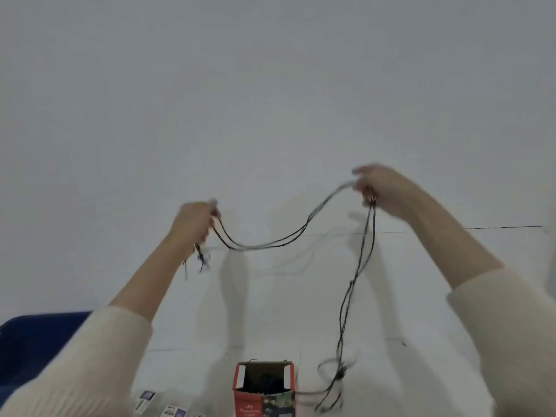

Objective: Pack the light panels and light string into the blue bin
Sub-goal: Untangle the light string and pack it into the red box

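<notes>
Two closed grips, left hand (pixel 192 221) and right hand (pixel 382 188), pinching the light string (pixel 270 242) slung between them, slack trailing desk-ward under the right, blue bin (pixel 36 344) near-left.

left hand (pixel 192 222): raised, fingers closed | right hand (pixel 382 188): raised higher, fingers pinched

I see the light string (pixel 301 230) sagging between both raised hands, barring the middle, with a strand hanging at right. Below it the open red box (pixel 264 389) stands on the table (pixel 270 311); the blue bin (pixel 33 341) sits unobstructed at left.
</notes>
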`<action>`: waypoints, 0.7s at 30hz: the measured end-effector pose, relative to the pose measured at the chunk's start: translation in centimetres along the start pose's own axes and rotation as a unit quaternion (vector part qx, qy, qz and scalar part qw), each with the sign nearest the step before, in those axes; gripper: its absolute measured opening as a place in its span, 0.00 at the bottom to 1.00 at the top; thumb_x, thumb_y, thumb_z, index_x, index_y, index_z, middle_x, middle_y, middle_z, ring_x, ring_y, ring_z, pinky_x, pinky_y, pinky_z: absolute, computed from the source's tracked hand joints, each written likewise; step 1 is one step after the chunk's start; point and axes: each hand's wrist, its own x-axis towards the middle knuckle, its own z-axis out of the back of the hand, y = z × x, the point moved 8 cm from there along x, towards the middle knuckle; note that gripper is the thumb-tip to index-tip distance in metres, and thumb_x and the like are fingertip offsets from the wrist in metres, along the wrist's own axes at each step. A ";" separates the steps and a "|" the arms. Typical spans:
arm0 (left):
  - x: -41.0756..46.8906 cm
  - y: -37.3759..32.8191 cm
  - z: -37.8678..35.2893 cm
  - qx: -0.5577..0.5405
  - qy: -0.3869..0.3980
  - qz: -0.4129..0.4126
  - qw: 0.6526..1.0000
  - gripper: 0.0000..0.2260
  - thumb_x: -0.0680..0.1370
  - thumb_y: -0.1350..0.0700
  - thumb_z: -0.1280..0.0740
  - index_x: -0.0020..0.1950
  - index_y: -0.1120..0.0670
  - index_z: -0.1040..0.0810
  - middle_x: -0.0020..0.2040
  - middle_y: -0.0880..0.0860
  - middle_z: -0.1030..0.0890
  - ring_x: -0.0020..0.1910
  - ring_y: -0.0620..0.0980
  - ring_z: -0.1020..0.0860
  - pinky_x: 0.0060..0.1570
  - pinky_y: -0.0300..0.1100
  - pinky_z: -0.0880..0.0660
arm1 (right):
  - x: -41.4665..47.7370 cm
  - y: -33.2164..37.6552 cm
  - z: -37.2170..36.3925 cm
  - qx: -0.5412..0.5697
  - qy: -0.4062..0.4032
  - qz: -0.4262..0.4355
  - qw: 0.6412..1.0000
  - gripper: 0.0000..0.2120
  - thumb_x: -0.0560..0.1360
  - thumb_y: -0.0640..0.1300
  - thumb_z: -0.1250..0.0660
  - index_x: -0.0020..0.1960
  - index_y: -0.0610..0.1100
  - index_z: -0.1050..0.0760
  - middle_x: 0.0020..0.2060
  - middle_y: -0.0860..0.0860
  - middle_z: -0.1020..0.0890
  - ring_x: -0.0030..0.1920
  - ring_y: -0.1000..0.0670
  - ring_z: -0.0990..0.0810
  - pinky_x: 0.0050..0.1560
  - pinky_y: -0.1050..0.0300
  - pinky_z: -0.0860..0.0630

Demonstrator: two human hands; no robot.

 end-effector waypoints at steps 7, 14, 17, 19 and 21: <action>-5.7 -1.7 -9.7 0.371 0.292 -0.059 0.879 0.34 0.72 0.33 0.39 0.73 0.51 0.36 0.71 0.50 0.33 0.70 0.50 0.34 0.69 0.46 0.38 | -0.3 13.6 -5.5 -0.266 0.122 0.172 0.941 0.15 0.72 0.29 0.44 0.53 0.42 0.27 0.40 0.42 0.19 0.39 0.49 0.30 0.34 0.62 0.33; -5.9 -14.9 -12.3 -0.108 0.276 -0.145 0.944 0.18 0.77 0.45 0.35 0.60 0.56 0.26 0.46 0.51 0.20 0.46 0.48 0.19 0.52 0.46 0.24 | -0.6 13.6 -4.6 -0.307 0.113 0.203 0.923 0.14 0.70 0.27 0.41 0.48 0.39 0.22 0.39 0.43 0.19 0.38 0.50 0.25 0.42 0.60 0.28; -6.5 -13.4 -14.4 -0.112 0.320 -0.107 0.935 0.08 0.79 0.56 0.36 0.51 0.60 0.23 0.35 0.52 0.25 0.32 0.48 0.23 0.43 0.43 0.21 | -0.2 12.1 -2.3 -0.375 0.065 0.187 0.906 0.12 0.70 0.29 0.37 0.48 0.41 0.20 0.40 0.43 0.17 0.39 0.50 0.23 0.47 0.57 0.26; -7.2 -11.3 -16.0 -0.104 0.357 -0.066 0.926 0.11 0.80 0.53 0.38 0.49 0.60 0.21 0.36 0.53 0.24 0.32 0.48 0.23 0.42 0.42 0.21 | -0.3 11.7 -1.0 -0.347 0.024 0.197 0.916 0.13 0.69 0.28 0.38 0.47 0.40 0.20 0.41 0.42 0.17 0.39 0.50 0.21 0.48 0.58 0.25; -7.9 -9.4 -17.2 -0.159 0.362 -0.016 0.918 0.19 0.81 0.46 0.42 0.49 0.61 0.22 0.39 0.55 0.24 0.34 0.51 0.21 0.38 0.43 0.19 | -0.5 11.6 -0.3 -0.310 -0.004 0.208 0.928 0.12 0.70 0.29 0.37 0.46 0.41 0.19 0.41 0.43 0.17 0.38 0.51 0.22 0.47 0.59 0.25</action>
